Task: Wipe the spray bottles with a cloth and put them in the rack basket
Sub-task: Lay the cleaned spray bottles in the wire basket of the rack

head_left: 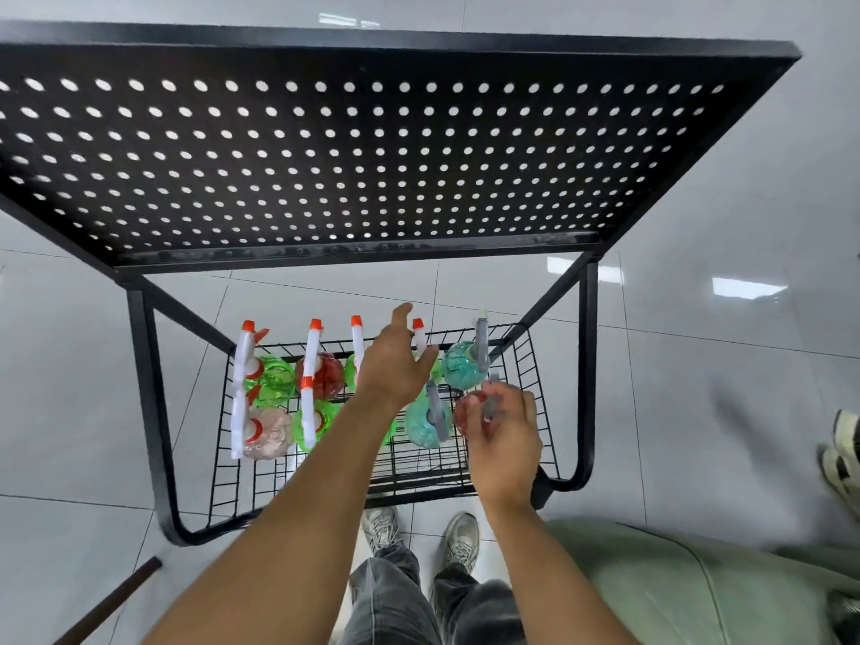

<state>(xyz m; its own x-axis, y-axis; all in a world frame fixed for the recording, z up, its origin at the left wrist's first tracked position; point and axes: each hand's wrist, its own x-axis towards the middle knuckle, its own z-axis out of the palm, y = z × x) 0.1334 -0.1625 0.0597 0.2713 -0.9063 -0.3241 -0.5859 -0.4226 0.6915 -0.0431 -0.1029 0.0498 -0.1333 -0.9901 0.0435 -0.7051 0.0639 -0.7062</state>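
A black wire basket (223, 477) hangs low in the rack and holds several spray bottles standing upright: green (274, 379), red (325, 372), pale pink (270, 432) and teal (460, 363) ones with white or grey trigger heads. My right hand (505, 439) grips a red bottle with a grey trigger (467, 412) at the basket's right side, just above its floor. My left hand (395, 360) hovers with spread fingers over the middle bottles and holds nothing. No cloth is in view.
The rack's black perforated top shelf (372, 146) overhangs the far half of the basket. Its frame legs (144, 388) stand left and right. My shoes (460, 537) are on the tiled floor below. A green cushion (675, 579) lies at right; another person's shoes (844, 453) are at the right edge.
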